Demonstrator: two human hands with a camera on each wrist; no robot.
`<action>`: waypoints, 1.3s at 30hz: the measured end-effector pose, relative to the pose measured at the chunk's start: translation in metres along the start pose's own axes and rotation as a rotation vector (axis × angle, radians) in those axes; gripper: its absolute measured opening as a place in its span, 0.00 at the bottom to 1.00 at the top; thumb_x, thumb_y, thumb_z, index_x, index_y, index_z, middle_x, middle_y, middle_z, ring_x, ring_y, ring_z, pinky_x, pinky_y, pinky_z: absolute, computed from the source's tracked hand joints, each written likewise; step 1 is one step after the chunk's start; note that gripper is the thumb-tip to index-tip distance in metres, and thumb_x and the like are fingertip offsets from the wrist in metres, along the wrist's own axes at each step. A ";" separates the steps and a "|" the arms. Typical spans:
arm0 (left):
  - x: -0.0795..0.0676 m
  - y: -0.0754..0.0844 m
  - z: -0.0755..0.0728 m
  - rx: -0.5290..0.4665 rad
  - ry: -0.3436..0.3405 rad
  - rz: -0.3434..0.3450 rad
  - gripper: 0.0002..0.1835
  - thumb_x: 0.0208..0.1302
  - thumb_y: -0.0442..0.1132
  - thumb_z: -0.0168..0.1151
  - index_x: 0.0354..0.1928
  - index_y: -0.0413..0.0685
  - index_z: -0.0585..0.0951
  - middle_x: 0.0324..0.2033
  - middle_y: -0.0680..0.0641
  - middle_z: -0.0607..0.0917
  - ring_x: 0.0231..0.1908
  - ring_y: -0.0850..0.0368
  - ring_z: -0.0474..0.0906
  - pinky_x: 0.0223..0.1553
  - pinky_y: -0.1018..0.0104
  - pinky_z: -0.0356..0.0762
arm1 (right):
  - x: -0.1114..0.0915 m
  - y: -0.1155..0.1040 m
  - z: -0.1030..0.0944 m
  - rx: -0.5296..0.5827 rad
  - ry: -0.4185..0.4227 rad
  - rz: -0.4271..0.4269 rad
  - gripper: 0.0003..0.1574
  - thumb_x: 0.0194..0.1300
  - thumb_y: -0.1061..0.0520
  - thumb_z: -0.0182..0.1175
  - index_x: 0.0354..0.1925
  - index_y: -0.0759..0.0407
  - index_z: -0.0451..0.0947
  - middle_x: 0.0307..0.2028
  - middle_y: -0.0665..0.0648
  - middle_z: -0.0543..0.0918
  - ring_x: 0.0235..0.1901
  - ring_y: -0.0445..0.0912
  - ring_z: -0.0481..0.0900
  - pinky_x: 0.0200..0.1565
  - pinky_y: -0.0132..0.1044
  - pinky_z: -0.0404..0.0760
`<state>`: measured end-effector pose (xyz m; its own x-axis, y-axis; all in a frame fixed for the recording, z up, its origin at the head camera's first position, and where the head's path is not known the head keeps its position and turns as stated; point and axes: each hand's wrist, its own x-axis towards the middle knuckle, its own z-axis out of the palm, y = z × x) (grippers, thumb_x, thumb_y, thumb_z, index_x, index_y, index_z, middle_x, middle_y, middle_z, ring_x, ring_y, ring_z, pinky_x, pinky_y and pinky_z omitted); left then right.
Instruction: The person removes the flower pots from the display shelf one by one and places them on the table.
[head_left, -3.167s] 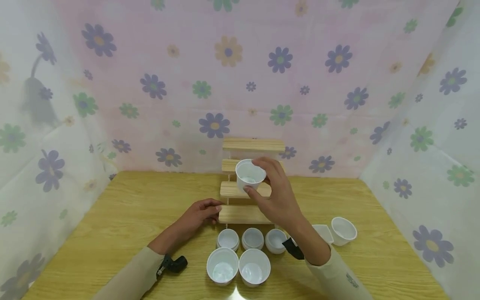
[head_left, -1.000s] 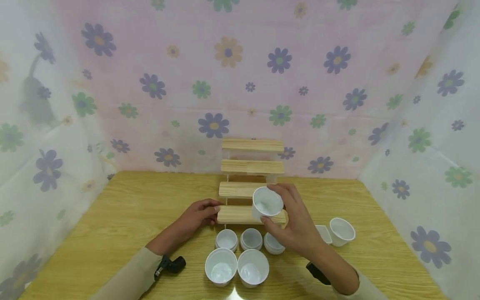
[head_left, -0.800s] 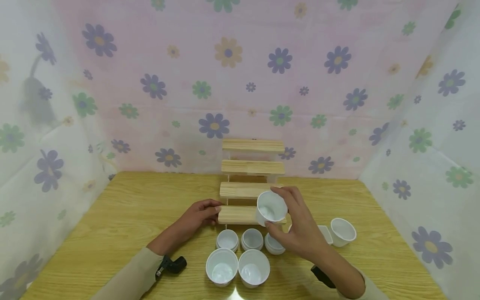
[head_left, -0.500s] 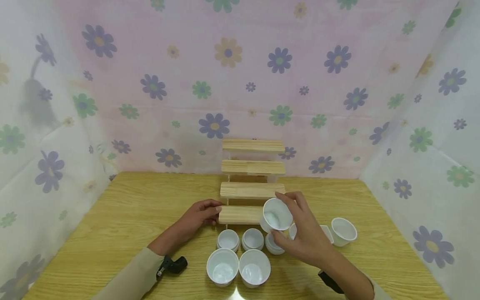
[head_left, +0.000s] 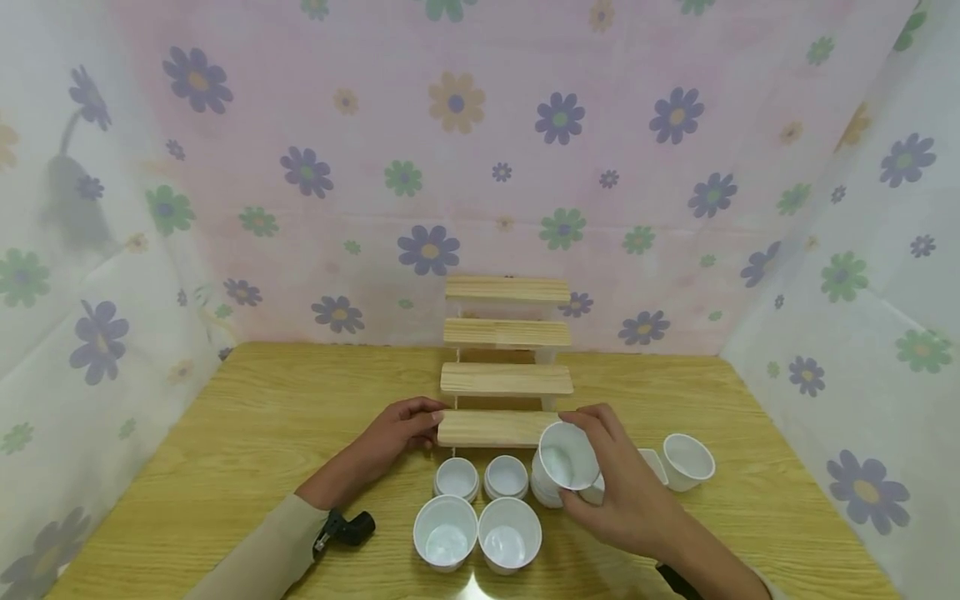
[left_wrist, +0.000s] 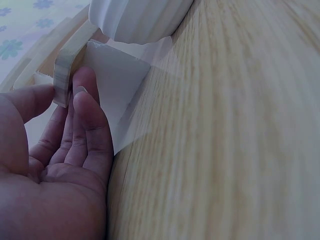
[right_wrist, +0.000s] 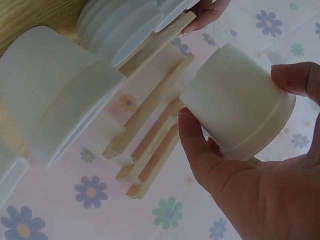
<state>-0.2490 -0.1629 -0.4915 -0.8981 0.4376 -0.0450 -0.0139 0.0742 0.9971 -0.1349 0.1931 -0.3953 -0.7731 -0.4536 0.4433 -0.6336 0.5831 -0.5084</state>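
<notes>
My right hand [head_left: 583,456] grips a white plastic cup [head_left: 558,458] by its side, tilted, with its mouth toward me. It hovers just above the rightmost of three small white jars [head_left: 540,492], in front of the right end of the stepped wooden rack [head_left: 504,379]. In the right wrist view the thumb and fingers [right_wrist: 192,137] wrap the cup [right_wrist: 235,107]. My left hand [head_left: 414,419] holds the left end of the rack's lowest step [left_wrist: 62,75], thumb on one side and fingers on the other.
Two more small jars [head_left: 456,477] [head_left: 506,476] stand in a row before the rack, with two larger white cups [head_left: 446,533] [head_left: 508,536] nearer me. A white cup [head_left: 688,460] and a square white tub [head_left: 652,465] stand to the right. Flowered cloth walls enclose the wooden table [head_left: 247,433].
My right hand has carried the cup down and to the right, from in front of the rack's upper steps to just above the small jars. The left hand has stayed put.
</notes>
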 end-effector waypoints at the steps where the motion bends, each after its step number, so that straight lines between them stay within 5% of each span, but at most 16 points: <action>1: 0.000 0.000 0.000 -0.003 -0.001 -0.001 0.23 0.83 0.46 0.57 0.66 0.34 0.78 0.40 0.45 0.84 0.41 0.53 0.81 0.45 0.64 0.83 | -0.002 0.000 0.000 -0.004 -0.006 -0.003 0.54 0.51 0.64 0.77 0.74 0.50 0.66 0.62 0.48 0.70 0.54 0.43 0.77 0.50 0.40 0.85; 17: -0.002 0.001 0.001 0.004 0.001 0.000 0.22 0.83 0.46 0.56 0.66 0.35 0.78 0.39 0.46 0.83 0.40 0.53 0.81 0.44 0.64 0.83 | -0.019 -0.002 -0.005 -0.081 -0.051 -0.104 0.52 0.45 0.62 0.77 0.69 0.48 0.71 0.59 0.47 0.73 0.50 0.42 0.80 0.48 0.40 0.84; 28: -0.002 0.003 0.001 0.007 0.006 -0.006 0.22 0.83 0.46 0.57 0.65 0.35 0.79 0.38 0.46 0.84 0.40 0.54 0.81 0.44 0.64 0.83 | -0.032 -0.002 -0.008 -0.176 -0.118 -0.083 0.54 0.39 0.59 0.83 0.66 0.46 0.73 0.58 0.43 0.76 0.53 0.39 0.78 0.52 0.36 0.83; 39: -0.002 0.003 0.001 0.001 -0.002 0.007 0.22 0.83 0.46 0.57 0.65 0.35 0.78 0.39 0.46 0.84 0.40 0.54 0.81 0.44 0.64 0.83 | -0.034 0.004 -0.004 -0.192 -0.149 -0.207 0.51 0.41 0.56 0.85 0.64 0.51 0.75 0.56 0.47 0.72 0.53 0.39 0.72 0.50 0.32 0.80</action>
<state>-0.2471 -0.1623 -0.4882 -0.8971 0.4403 -0.0380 -0.0069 0.0719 0.9974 -0.1107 0.2137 -0.4093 -0.6327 -0.6614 0.4027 -0.7722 0.5781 -0.2638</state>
